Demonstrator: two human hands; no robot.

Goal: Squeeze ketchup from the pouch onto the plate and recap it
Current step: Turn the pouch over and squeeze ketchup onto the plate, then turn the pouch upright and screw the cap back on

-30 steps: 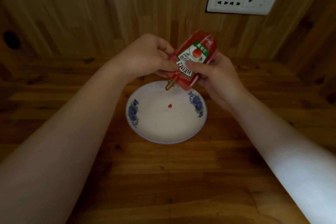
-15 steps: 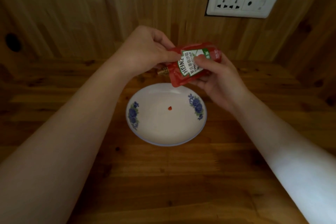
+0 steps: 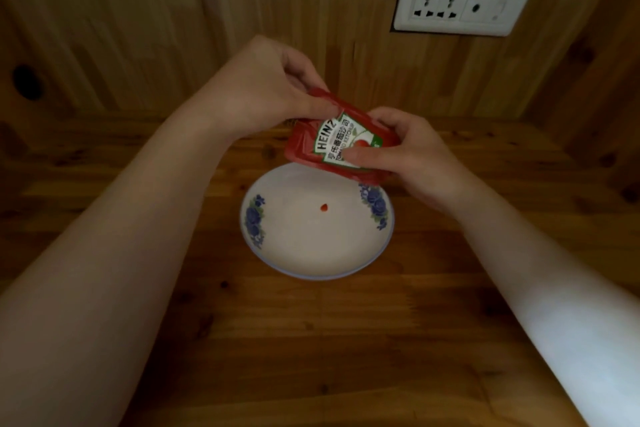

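Note:
A red ketchup pouch point(image 3: 304, 146) with a white and green label is held above the far rim of a white plate point(image 3: 298, 246) with blue flowers. My right hand point(image 3: 412, 156) grips the pouch's right end, thumb on the label. My left hand point(image 3: 266, 90) pinches its upper left end, fingers covering the spout, so the cap is hidden. One small red drop of ketchup point(image 3: 324, 207) lies near the plate's middle. The pouch is tilted, its left end raised toward my left hand.
The plate sits on a wooden table point(image 3: 311, 340) against a wooden wall. A white socket panel point(image 3: 460, 3) is mounted on the wall at the upper right. A dark round hole point(image 3: 26, 81) is in the wall at the left.
The pouch has turned from spout pointing down over the plate to spout up and left, under my left fingers. Both hands lifted slightly away from the plate. The ketchup drop is unchanged.

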